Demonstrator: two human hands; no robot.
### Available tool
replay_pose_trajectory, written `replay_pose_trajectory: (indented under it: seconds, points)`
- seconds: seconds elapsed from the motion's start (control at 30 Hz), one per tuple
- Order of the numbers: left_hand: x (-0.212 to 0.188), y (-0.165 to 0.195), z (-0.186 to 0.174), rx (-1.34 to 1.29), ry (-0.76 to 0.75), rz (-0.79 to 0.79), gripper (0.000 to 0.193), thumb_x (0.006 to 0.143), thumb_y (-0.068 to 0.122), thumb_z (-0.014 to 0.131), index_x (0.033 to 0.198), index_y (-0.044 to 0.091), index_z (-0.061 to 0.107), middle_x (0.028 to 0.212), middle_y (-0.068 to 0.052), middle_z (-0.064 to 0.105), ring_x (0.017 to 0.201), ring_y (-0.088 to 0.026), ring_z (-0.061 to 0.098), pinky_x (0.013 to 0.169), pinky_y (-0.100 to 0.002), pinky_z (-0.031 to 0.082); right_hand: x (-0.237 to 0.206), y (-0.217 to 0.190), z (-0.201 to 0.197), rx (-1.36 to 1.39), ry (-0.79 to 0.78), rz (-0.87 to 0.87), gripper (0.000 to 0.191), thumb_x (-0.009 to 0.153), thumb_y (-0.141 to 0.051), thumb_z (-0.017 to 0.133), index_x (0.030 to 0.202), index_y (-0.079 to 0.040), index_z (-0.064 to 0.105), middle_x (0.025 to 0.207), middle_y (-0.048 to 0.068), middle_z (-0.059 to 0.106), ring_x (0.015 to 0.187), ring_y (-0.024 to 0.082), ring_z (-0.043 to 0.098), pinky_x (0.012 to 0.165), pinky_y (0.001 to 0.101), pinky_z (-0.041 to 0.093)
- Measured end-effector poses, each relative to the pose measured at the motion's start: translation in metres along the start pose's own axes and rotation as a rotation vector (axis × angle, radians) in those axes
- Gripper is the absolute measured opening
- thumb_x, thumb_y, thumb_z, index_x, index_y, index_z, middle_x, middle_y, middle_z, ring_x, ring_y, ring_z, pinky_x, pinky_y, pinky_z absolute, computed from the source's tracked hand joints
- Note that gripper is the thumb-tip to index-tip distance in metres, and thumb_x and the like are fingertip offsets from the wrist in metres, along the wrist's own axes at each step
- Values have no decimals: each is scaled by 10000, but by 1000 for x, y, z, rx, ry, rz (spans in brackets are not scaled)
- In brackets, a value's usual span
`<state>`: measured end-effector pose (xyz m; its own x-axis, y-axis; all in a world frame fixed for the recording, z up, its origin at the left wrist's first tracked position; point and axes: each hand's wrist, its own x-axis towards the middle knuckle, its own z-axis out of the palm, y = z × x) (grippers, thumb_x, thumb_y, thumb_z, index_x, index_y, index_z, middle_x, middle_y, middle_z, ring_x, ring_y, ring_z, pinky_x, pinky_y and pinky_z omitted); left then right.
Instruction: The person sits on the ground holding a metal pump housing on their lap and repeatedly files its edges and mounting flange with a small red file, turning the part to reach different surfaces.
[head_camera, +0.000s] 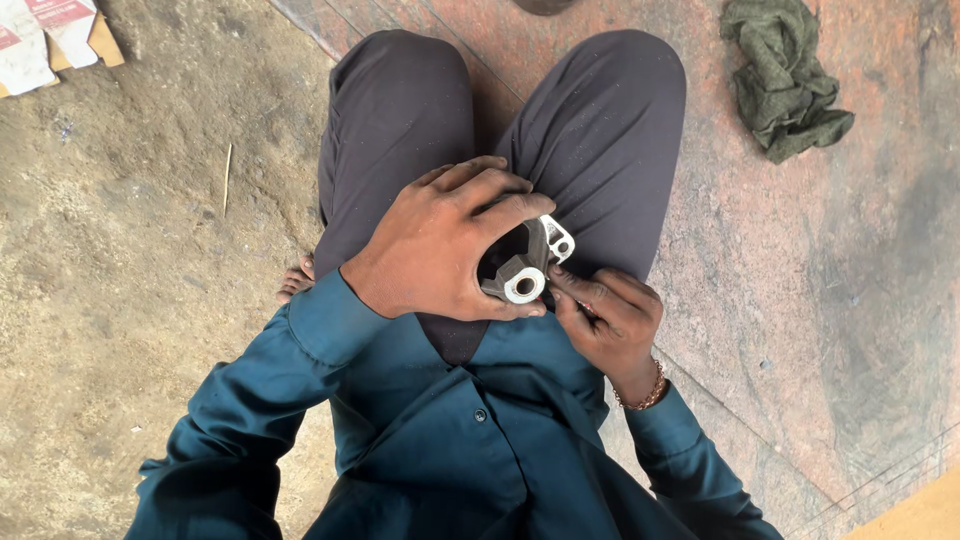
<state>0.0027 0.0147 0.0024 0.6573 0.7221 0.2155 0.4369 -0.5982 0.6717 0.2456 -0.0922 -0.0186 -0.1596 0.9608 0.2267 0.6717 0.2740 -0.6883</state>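
The left hand (440, 245) wrapped around a grey metal bracket (522, 265), gripping it above the lap. The right hand (608, 320) pinched at its lower edge, fingertips touching the pale round bushing (525, 286). A green rag (785, 75) lay well apart on the floor (130, 230).

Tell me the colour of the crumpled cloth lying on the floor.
Dark olive green, seen in the head view: the cloth lies at upper right.

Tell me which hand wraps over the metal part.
The left hand: its fingers curl over the top of the metal part. The right hand, with the bracelet, only pinches at its lower edge.
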Motion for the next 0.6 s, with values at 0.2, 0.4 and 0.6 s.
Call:
replay_pose_trajectory:
  seconds: [0.2, 0.4, 0.6]
  points:
    - [-1, 0, -2, 10, -13, -6, 879, 724, 714, 858, 1344, 130, 640, 1248, -126, 631, 1273, -410, 602, 1001, -572, 548, -1, 6, -3, 203, 62, 178, 259, 876, 3, 792, 1123, -71, 774, 724, 38, 649, 574, 96, 562, 515, 267, 406]
    - [-4, -2, -3, -15, -14, -29, 880, 729, 713, 863, 1361, 146, 631, 1276, -97, 631, 1300, -398, 600, 1035, -567, 556, -3, -3, -12, 77, -68, 89, 307, 914, 28, 714, 1202, -67, 763, 730, 63, 625, 581, 105, 586, 536, 265, 461]
    - [-4, -2, 1, -14, -5, -25, 881, 745, 719, 852, 1369, 142, 619, 1278, -111, 621, 1307, -418, 589, 1037, -581, 548, 4, -24, -26, 95, -249, 146, 481, 922, 39, 638, 1374, -116, 683, 787, 46, 623, 635, 119, 613, 576, 276, 506]
